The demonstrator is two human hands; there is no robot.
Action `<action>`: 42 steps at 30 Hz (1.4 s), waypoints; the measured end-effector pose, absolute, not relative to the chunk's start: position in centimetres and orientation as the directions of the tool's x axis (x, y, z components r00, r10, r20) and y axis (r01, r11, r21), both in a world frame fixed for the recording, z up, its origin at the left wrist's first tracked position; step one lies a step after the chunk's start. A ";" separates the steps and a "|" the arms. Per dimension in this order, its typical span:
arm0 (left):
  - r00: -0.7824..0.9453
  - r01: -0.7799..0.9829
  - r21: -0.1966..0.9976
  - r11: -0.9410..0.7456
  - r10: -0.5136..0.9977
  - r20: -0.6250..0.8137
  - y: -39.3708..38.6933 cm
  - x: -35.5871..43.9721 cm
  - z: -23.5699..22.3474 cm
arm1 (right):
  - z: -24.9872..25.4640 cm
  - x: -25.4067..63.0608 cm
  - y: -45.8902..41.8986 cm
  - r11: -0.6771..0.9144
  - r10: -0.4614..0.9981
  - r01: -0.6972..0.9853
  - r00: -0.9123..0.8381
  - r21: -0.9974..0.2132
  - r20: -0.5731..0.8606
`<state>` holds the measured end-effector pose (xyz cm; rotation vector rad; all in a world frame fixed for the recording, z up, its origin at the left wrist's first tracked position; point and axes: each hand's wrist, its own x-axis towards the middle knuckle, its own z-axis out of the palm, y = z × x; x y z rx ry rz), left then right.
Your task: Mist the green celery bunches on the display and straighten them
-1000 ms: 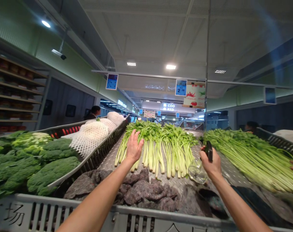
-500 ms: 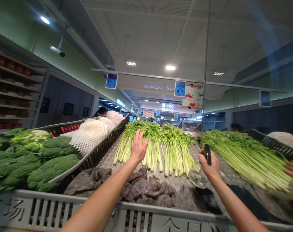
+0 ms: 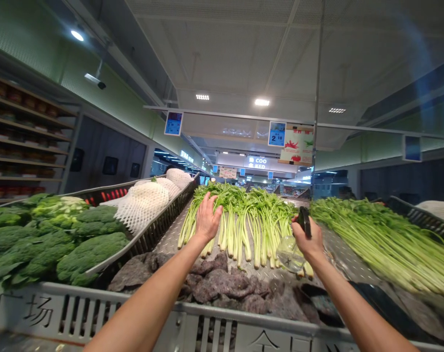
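Bunches of celery [image 3: 243, 220] lie side by side on a sloping patterned metal shelf, leaves to the back and pale stalk ends toward me. My left hand [image 3: 208, 217] is over the left part of the celery, fingers stretched and apart, holding nothing; whether it touches the leaves I cannot tell. My right hand [image 3: 309, 239] is wrapped round the dark head of a spray bottle [image 3: 290, 254]. Its clear body tilts over the celery's right end, and the base faces me.
A grey crumpled cloth [image 3: 232, 288] lies along the front, behind a slotted grey rail [image 3: 192, 325]. Broccoli [image 3: 93, 254] and foam net sleeves [image 3: 144, 200] fill the left side, past a black crate wall [image 3: 170, 208]. A mirror [image 3: 375, 234] on the right reflects celery.
My right hand has moved left with the spray bottle, closer to the celery. My left hand has shifted slightly left and up and stays open. The view has turned slightly.
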<state>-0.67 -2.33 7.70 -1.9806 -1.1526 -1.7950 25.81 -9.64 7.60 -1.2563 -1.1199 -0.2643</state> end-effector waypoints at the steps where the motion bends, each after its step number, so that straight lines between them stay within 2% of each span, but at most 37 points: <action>1: -0.059 0.674 0.322 -0.665 0.386 0.920 -2.3 -0.8 7.7 | 7.7 25.2 -9.5 0.361 0.398 0.704 0.477 -0.612 0.783; 17: -0.109 0.729 0.334 -0.598 0.380 0.919 -2.2 -4.7 7.3 | 8.2 17.4 -8.1 0.481 0.536 0.628 0.342 -0.612 0.772; 24: -0.127 0.723 0.346 -0.598 0.377 0.917 -1.3 -5.4 6.0 | 7.2 15.5 -6.9 0.527 0.535 0.621 0.289 -0.581 0.794; 29: -0.110 0.711 0.359 -0.604 0.409 0.906 -0.2 -4.4 4.1 | 5.6 16.0 -5.8 0.511 0.538 0.652 0.265 -0.560 0.800; 38: -0.034 0.657 0.348 -0.669 0.435 0.900 1.5 -0.1 3.0 | 4.3 19.8 -2.9 0.449 0.519 0.666 0.349 -0.596 0.780; 42: 0.006 0.625 0.341 -0.702 0.441 0.898 3.7 1.2 2.6 | 3.0 22.4 -1.7 0.472 0.596 0.687 0.214 -0.553 0.774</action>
